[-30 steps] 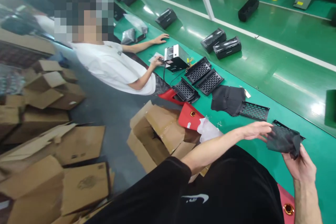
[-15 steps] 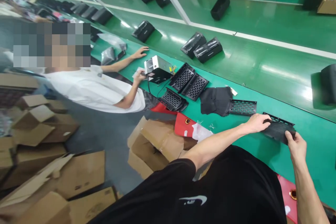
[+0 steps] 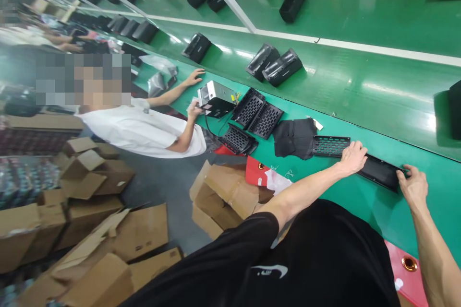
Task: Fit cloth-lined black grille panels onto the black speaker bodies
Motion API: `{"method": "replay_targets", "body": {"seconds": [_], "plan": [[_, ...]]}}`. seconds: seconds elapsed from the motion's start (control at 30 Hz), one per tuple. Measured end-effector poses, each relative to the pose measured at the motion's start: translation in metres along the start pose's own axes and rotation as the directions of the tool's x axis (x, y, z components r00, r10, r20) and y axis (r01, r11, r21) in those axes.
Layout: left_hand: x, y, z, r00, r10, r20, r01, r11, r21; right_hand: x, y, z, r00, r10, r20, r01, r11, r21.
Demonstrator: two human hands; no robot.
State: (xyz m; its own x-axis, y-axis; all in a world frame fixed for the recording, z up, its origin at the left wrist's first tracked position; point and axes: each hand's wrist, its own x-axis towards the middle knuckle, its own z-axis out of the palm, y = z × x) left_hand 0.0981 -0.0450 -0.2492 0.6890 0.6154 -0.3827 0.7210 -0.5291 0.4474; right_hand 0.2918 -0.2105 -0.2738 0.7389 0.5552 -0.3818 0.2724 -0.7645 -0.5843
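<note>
Two grips on black panel (image 3: 380, 171): my left grip (image 3: 353, 158) open flat, my right grip (image 3: 413, 186) narrow at its end; four slotted grilles (image 3: 331, 146), black cloth (image 3: 293, 138) left on bench (image 3: 425, 206).

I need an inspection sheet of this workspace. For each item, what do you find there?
Surface: green work bench.
Job's things: black panel between the hands; perforated black grilles and black fabric lie nearby.
Clutter: red sheet with a metal eyelet, beside an open cardboard box.
Grippers: left hand at the panel's left end; right hand at its right end.
Cables: black cable from a silver unit.
Surroundings: cardboard boxes on the floor; a co-worker in a white shirt.
</note>
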Motion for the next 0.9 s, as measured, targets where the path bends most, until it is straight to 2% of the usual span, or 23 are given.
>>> {"method": "replay_targets", "body": {"seconds": [0.1, 0.17, 0.23, 0.33, 0.43, 0.57, 0.67, 0.8, 0.9], "plan": [[0.008, -0.008, -0.008, 0.997, 0.048, 0.060, -0.043, 0.995, -0.088, 0.007, -0.006, -0.009, 0.996, 0.036, 0.081, -0.043, 0.995, 0.088], [0.006, -0.013, -0.018, 0.994, 0.070, 0.080, -0.045, 0.959, -0.281, 0.005, -0.013, -0.019, 0.984, 0.060, 0.168, -0.090, 0.979, 0.181], [-0.002, -0.017, -0.030, 0.992, 0.044, 0.114, 0.026, 0.840, -0.542, -0.005, -0.023, -0.032, 0.965, 0.062, 0.255, -0.134, 0.952, 0.276], [-0.023, -0.018, -0.050, 0.979, -0.017, 0.202, 0.176, 0.565, -0.806, -0.030, -0.046, -0.050, 0.937, 0.070, 0.341, -0.236, 0.848, 0.474], [-0.049, -0.015, -0.071, 0.977, -0.050, 0.207, 0.210, 0.380, -0.901, -0.059, -0.071, -0.063, 0.927, 0.116, 0.356, -0.334, 0.689, 0.643], [-0.084, -0.008, -0.099, 0.992, -0.007, 0.125, 0.124, 0.204, -0.971, -0.091, -0.093, -0.068, 0.924, 0.174, 0.341, -0.372, 0.618, 0.693], [-0.106, -0.006, -0.114, 0.996, 0.034, 0.077, 0.071, 0.142, -0.987, -0.108, -0.104, -0.068, 0.920, 0.214, 0.328, -0.388, 0.614, 0.687], [-0.127, -0.008, -0.123, 0.999, 0.011, 0.038, 0.037, 0.122, -0.992, -0.122, -0.115, -0.069, 0.913, 0.256, 0.318, -0.408, 0.594, 0.693], [-0.138, -0.012, -0.125, 0.999, -0.024, 0.036, 0.039, 0.137, -0.990, -0.128, -0.120, -0.070, 0.917, 0.235, 0.323, -0.399, 0.585, 0.706]]}}
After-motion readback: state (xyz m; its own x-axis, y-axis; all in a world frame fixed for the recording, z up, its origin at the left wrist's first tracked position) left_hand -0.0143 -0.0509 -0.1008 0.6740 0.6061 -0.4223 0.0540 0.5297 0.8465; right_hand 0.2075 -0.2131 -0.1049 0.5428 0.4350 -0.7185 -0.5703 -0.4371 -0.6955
